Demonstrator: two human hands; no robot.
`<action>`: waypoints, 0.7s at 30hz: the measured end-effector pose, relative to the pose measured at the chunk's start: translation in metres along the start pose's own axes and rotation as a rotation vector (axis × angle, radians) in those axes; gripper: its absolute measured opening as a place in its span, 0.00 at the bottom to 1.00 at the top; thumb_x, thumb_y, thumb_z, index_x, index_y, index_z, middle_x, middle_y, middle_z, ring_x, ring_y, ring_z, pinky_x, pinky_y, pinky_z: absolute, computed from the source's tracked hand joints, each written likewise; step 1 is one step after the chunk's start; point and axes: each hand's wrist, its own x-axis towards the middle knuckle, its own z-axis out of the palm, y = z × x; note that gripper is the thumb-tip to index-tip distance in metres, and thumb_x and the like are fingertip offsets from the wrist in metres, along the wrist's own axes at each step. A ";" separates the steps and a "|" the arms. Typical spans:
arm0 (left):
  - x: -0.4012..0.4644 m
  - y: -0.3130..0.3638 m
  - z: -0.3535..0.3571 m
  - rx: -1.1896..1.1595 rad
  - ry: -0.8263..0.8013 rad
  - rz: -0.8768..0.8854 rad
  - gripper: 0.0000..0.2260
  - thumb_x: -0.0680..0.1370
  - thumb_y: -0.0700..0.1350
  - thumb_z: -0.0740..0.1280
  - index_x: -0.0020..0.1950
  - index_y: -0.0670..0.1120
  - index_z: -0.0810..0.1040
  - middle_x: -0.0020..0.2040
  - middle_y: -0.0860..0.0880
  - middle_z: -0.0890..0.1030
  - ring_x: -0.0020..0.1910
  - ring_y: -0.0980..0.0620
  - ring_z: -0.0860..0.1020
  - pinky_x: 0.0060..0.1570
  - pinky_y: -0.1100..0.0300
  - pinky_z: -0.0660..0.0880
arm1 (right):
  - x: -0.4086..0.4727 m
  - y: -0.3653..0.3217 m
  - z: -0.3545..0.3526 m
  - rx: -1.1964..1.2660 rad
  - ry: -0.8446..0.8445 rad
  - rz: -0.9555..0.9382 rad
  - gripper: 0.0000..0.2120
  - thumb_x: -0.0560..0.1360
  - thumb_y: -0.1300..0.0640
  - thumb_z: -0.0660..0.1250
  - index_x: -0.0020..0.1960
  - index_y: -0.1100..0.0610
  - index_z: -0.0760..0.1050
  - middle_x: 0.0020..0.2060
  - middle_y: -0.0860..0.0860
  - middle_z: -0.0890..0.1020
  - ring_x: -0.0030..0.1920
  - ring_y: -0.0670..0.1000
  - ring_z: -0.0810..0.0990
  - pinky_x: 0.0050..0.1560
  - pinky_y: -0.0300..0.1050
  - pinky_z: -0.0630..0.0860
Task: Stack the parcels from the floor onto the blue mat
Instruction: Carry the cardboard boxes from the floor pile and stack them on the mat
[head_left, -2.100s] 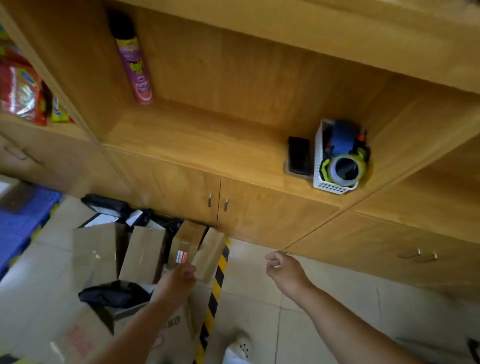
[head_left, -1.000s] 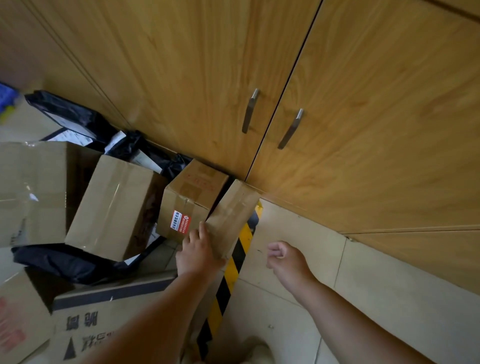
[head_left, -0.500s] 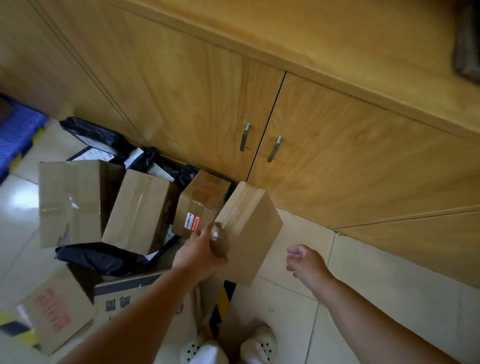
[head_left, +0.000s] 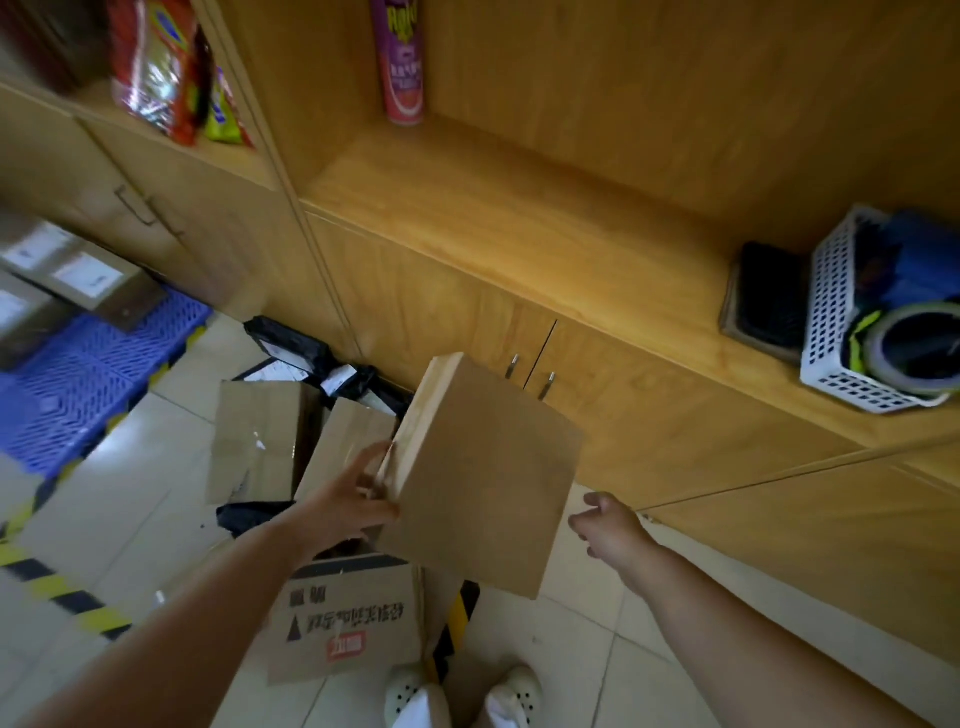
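A: Clearance? 
B: Bare tile floor (head_left: 597, 644) right of the striped tape. Left side crowded: two cardboard boxes (head_left: 260, 441), black mailer bags (head_left: 291, 343), printed carton (head_left: 353, 618) at the feet. Blue mat (head_left: 78, 384) far left, against the cabinet (head_left: 649, 415); its left end runs off frame.

A: Hidden? 
B: Left hand (head_left: 358, 499) grips the parcel (head_left: 483, 478) by its left edge; fingertips are behind it. Mat parcels (head_left: 78, 280) blurred, labels unreadable.

A: Parcel? 
B: Plain brown box, off the floor, tilted, one corner down (no label on faces shown), in front of the cabinet doors. Right hand (head_left: 608, 525) apart from it, loosely curled, holding nothing.
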 end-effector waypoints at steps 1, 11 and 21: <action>-0.017 0.007 -0.006 -0.017 -0.012 0.022 0.35 0.71 0.31 0.70 0.67 0.62 0.62 0.56 0.43 0.71 0.52 0.43 0.76 0.45 0.47 0.80 | -0.013 -0.010 -0.002 0.033 0.009 -0.011 0.27 0.75 0.57 0.65 0.73 0.59 0.62 0.57 0.54 0.74 0.58 0.55 0.74 0.59 0.50 0.72; -0.142 0.045 -0.040 -0.085 -0.067 0.154 0.35 0.66 0.46 0.71 0.70 0.63 0.62 0.63 0.50 0.73 0.60 0.49 0.75 0.52 0.56 0.75 | -0.127 -0.088 -0.019 0.433 -0.027 -0.119 0.17 0.80 0.44 0.56 0.61 0.55 0.71 0.48 0.51 0.78 0.49 0.52 0.77 0.54 0.53 0.74; -0.186 0.110 -0.045 -0.203 0.308 0.137 0.10 0.79 0.34 0.58 0.49 0.44 0.77 0.41 0.48 0.77 0.40 0.53 0.76 0.38 0.61 0.73 | -0.195 -0.136 -0.040 0.621 0.000 -0.235 0.22 0.78 0.35 0.51 0.50 0.51 0.74 0.51 0.53 0.79 0.56 0.58 0.77 0.58 0.62 0.74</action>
